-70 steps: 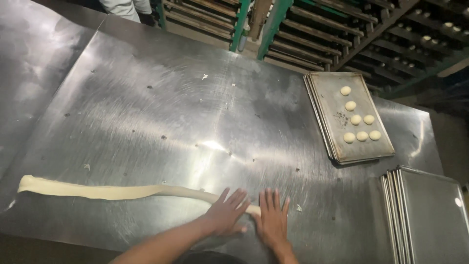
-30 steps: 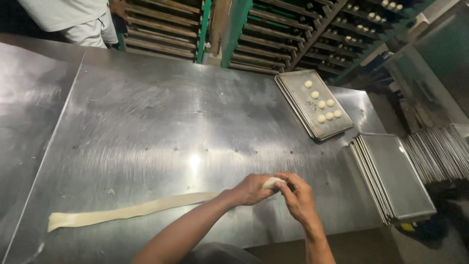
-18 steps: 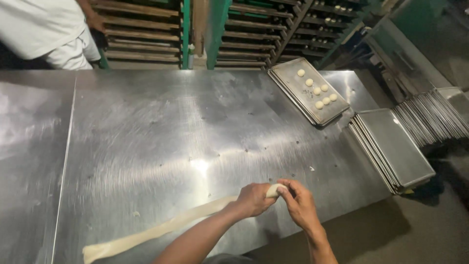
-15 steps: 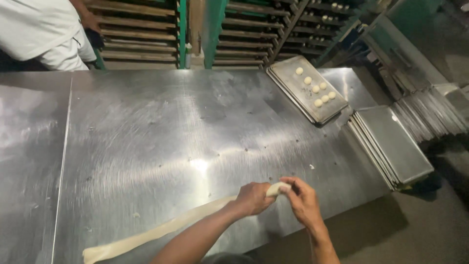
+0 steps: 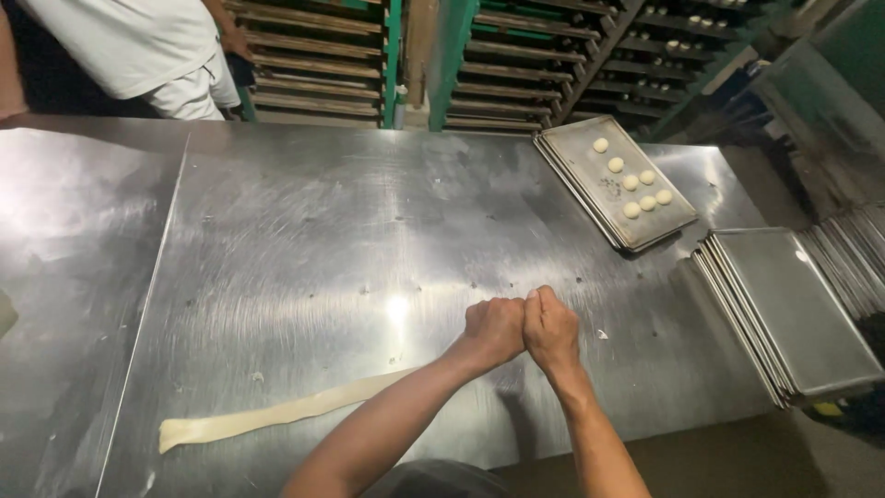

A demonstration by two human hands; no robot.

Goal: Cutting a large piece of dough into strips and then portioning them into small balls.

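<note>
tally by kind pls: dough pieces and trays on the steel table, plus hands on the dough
Small round pale dough balls on the flat metal baking tray: 6
Long pale dough rope: 1
Baking tray carrying balls: 1
Stack of empty metal trays: 1 stack; sheet count unclear
Hands, left hand and right hand, fists pressed together at the rope's end: 2
Total: 11

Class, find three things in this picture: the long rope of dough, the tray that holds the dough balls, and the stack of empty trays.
Dough rope point(image 5: 277, 415), head view, middle of the flat strip on the table.
Tray with dough balls point(image 5: 590, 184), head view, bare metal left of the balls.
Stack of empty trays point(image 5: 793, 304), head view, top tray's flat surface.
</note>
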